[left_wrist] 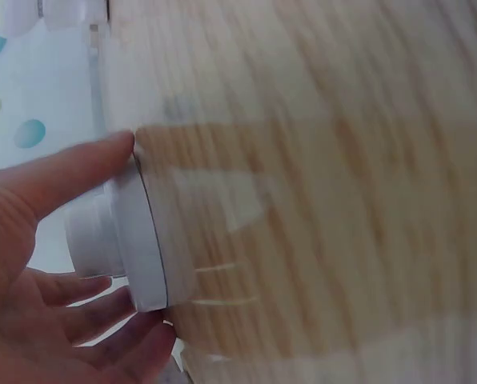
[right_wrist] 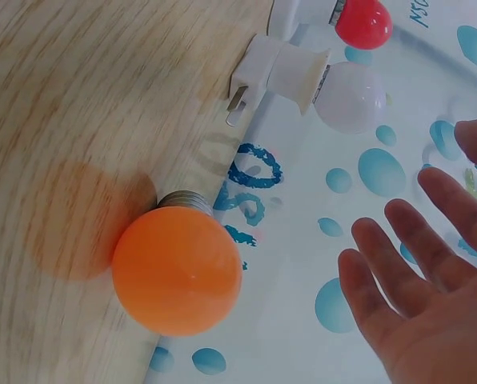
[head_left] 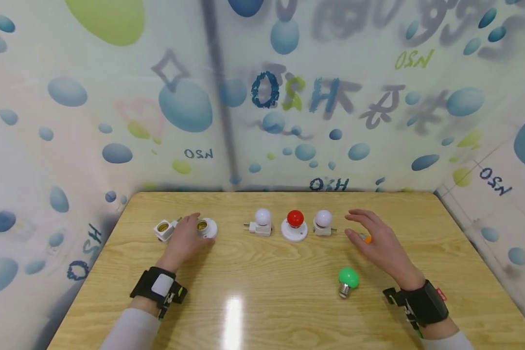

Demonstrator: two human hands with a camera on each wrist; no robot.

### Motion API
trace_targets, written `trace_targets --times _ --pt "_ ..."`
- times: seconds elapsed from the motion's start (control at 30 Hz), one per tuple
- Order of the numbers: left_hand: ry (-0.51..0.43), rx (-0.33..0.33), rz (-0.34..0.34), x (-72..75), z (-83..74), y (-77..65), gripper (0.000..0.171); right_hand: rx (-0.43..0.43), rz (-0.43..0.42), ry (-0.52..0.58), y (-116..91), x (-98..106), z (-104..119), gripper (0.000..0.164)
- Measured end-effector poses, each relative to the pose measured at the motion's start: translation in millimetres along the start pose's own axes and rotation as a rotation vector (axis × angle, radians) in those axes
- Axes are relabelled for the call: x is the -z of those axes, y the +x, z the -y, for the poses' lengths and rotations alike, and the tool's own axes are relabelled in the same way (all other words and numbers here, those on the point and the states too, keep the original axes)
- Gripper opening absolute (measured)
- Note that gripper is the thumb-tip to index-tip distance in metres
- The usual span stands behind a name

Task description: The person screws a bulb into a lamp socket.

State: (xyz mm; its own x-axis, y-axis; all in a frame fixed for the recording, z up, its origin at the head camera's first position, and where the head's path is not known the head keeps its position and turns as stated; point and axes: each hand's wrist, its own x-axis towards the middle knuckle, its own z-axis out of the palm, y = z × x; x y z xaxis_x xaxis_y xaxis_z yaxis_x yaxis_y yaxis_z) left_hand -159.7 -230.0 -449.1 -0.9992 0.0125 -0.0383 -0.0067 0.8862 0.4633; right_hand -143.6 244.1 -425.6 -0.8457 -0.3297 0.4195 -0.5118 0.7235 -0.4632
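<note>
Left hand (head_left: 186, 240) grips smooth round socket (head_left: 212, 228), right hand (head_left: 381, 247) loose beside globular orange bulb (right_wrist: 177, 270)

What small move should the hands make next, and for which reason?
Probably the right grip should close around the orange bulb: it is open and holds nothing, and that bulb lies loose beside it on the table. Meanwhile, the left grip holds the rim of the round white socket, which has no bulb in it.

Glossy orange bulb (right_wrist: 177, 272), metal thread (right_wrist: 185, 199)
</note>
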Motion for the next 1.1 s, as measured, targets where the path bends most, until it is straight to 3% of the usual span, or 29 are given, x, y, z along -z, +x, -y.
trace_targets --times 0.23,0.43,0.63,0.8,1.1 --pt "-0.026 0.01 0.004 2.1 0.8 -0.2 0.087 -0.004 0.008 0.001 3 1 1 0.04" --pt "-0.062 -0.024 0.006 -0.9 -12.1 -6.8 0.086 0.006 0.019 0.007 4 1 3 0.039" --pt "-0.067 -0.136 -0.017 -10.0 -39.8 -17.7 0.088 0.005 0.038 0.006 2 -1 6 0.04" --pt "-0.062 -0.268 -0.011 -16.7 -65.6 -29.0 0.087 0.005 0.041 0.001 4 -2 7 0.041" --pt "0.027 -0.469 0.156 -38.4 -104.0 -49.7 0.087 0.002 0.074 0.005 -1 -3 11 0.039"
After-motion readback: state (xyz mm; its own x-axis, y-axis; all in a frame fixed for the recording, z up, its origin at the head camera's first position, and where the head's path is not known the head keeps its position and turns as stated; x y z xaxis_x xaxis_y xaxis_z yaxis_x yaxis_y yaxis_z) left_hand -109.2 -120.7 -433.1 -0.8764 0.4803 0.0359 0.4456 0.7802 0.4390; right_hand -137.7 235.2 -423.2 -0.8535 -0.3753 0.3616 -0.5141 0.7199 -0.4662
